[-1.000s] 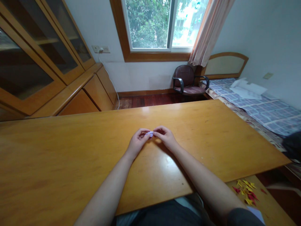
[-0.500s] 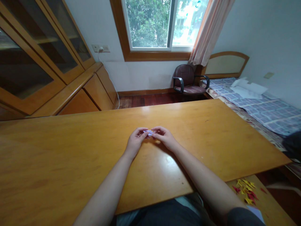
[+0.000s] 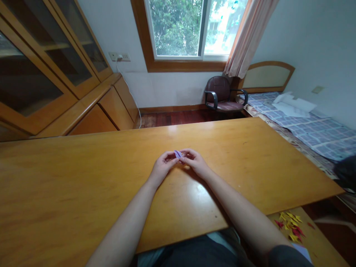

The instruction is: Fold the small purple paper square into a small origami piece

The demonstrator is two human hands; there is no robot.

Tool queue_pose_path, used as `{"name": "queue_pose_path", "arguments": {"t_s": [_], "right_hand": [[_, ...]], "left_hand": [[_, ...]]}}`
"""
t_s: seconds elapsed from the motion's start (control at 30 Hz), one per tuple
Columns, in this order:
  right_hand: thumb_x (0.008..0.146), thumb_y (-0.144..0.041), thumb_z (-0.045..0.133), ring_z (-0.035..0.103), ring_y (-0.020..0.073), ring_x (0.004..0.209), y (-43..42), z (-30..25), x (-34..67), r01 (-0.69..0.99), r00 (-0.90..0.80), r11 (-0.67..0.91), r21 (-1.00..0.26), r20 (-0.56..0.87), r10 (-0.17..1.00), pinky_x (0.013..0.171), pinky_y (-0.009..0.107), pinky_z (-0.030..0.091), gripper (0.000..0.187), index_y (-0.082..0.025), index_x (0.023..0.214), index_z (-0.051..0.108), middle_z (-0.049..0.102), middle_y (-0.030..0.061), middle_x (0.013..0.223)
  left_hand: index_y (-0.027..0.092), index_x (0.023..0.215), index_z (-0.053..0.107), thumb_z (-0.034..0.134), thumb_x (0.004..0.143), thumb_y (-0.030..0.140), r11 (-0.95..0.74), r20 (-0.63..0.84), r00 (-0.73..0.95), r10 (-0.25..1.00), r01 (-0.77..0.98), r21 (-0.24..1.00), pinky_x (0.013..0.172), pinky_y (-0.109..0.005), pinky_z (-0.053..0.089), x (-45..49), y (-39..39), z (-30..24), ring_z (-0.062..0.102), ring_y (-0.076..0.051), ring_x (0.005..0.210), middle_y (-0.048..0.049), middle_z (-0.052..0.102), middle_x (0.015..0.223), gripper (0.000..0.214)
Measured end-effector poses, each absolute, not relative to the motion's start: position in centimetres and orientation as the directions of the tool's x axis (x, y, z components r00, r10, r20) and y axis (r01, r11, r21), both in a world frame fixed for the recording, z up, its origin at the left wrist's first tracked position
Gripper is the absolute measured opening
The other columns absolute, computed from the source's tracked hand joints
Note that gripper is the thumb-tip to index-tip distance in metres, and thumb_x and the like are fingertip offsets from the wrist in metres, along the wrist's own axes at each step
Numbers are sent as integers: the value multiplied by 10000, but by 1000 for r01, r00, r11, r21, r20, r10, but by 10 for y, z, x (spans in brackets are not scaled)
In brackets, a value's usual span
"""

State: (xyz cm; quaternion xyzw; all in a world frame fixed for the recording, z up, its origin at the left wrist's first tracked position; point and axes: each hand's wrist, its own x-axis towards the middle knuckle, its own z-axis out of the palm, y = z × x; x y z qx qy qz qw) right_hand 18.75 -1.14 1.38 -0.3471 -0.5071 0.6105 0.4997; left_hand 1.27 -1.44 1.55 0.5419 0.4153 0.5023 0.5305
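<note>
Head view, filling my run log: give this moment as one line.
left hand: pinches purple paper piece | right hand: pinches it too | over wooden table

I can read no words, labels or numbers anywhere here; the purple paper [image 3: 177,153] looks plain, though it is perhaps too small to tell.

Tabletop [image 3: 69,178] free either side of left hand [image 3: 162,168] and right hand [image 3: 196,163], paper scraps [image 3: 290,224] on lower surface, right
</note>
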Motion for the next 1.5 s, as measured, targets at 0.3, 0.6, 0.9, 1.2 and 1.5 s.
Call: {"name": "queue_pose_path", "arguments": {"t_s": [0.3,0.6,0.9,1.2,1.5], "right_hand": [[770,-455,742,627,133,723,-11,14,185,-180,-235,42,-983,84,968,684,260,509,313,-198,930,663,694,7,817],[782,-441,724,624,139,688,-9,12,188,-92,-189,102,-991,117,975,693,273,505,269,-184,859,701,695,8,767],[847,-365,683,626,141,708,-9,10,191,-46,-159,226,-973,230,960,706,281,504,183,-211,928,739,675,19,846],[886,-346,664,627,169,844,-9,14,194,110,-148,378,-919,361,921,776,296,486,182,-250,996,772,692,38,906],[886,-326,668,626,172,828,-10,17,194,107,-173,395,-913,374,911,793,303,478,153,-223,907,779,699,36,846]], "left_hand": [[182,997,730,723,796,376,-104,111,157,981,-52,993,907,-352,523,12,-14,16,683,-213,936,-68,746,1020,279],[186,962,751,693,821,432,-86,91,165,982,-33,996,828,-311,532,9,-12,12,666,-192,857,-49,746,938,289],[180,929,737,728,797,436,-1,24,182,983,-125,992,767,-283,538,9,-11,7,657,-159,776,-39,735,872,288],[167,942,708,773,752,390,47,-14,186,983,-175,983,773,-305,537,12,-13,11,677,-164,752,-37,739,821,300],[160,987,723,746,796,347,44,6,260,966,-186,982,803,-281,530,10,-15,15,675,-157,800,-37,749,872,269]]}}
